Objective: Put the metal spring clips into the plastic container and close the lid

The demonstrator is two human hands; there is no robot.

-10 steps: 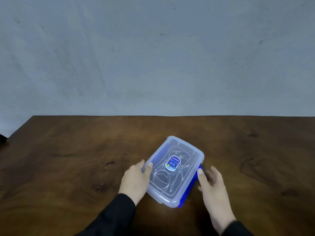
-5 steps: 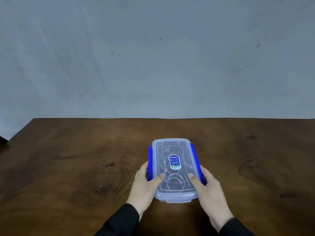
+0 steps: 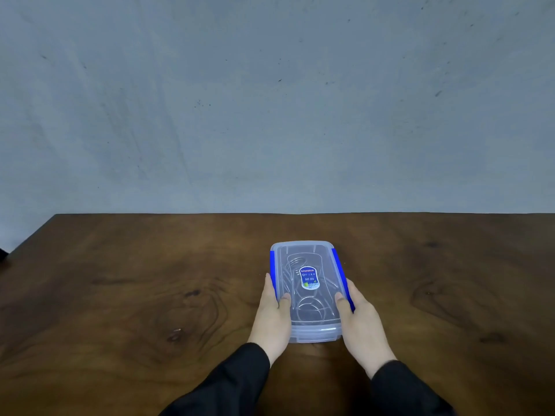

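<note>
Since half a second ago, little has been moved: the container (image 3: 306, 291) is kept square on the table (image 3: 150, 295), with both thumbs slid slightly outward on the lid (image 3: 304, 250). Nearest, at 6 o'clock, dark sleeves (image 3: 240, 382) are seen. The left hand (image 3: 271, 316) and right hand (image 3: 359, 319) are curled against the blue side latches (image 3: 339, 271), thumbs pressed on top. Wire spring clips (image 3: 297, 265) are seen through the clear plastic beneath an oval label (image 3: 309, 278). The clips are judged packed and the lid seated; latching appears to remain. Toward 12 o'clock, only the wall (image 3: 270, 100) is seen.
</note>
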